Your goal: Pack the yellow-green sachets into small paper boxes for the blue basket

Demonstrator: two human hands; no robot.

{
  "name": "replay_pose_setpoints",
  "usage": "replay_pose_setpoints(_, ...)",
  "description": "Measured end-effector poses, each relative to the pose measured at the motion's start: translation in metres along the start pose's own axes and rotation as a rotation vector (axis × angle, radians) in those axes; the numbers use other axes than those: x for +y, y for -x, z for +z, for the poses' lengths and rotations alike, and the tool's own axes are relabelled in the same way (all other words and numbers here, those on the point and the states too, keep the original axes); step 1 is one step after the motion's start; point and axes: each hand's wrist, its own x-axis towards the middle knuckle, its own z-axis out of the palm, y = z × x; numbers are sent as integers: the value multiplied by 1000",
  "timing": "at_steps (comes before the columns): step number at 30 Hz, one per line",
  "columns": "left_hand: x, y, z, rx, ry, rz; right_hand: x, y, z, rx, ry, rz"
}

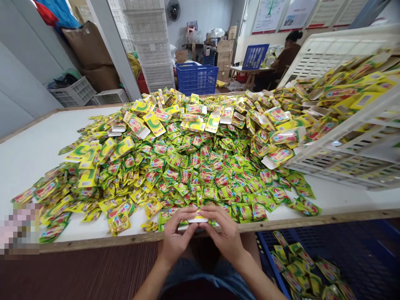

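Observation:
Both my hands meet at the table's front edge around a small yellow and white box (198, 216). My left hand (178, 233) pinches its left end between thumb and fingers. At the right end, the thumb and fingers of my right hand (223, 231) close on it in the same way. The box's white end faces me; its far side is mostly hidden by my fingers. Just beyond lies a wide heap of green candy packets (206, 175), with yellow packets (153, 207) at its left. Yellow-green boxes (153, 123), several with flaps open, are piled at the back.
A white crate (346, 160) full of boxes tips onto the table at right. Below the edge stands a blue crate (271, 266) holding filled boxes (298, 266). Behind are a blue basket (196, 79), stacked white crates (153, 46) and a seated person (286, 56).

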Motion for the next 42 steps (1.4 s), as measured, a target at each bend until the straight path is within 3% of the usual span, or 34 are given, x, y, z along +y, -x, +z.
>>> replay_pose_setpoints(3,3,0,-2,-2,16,2,-2,2,-2,-3,38,-22)
replay_pose_setpoints(12,15,-9,5,103,79,-65,-15,-6,0,43,47,89)
replay_pose_setpoints(20,-3,-1,-3,66,12,-9,3,14,7,103,-8,63)
replay_pose_setpoints(27,-4,-2,-5,44,-101,26,7,16,11,109,-16,69)
replay_pose_setpoints(33,-13,9,0,178,-89,-79,5,23,20,235,-12,209)
replay_pose_setpoints(37,-13,5,-1,84,-117,41,6,19,18,196,6,110)
replay_pose_setpoints(42,-9,0,2,95,-134,65,5,12,23,215,20,52)
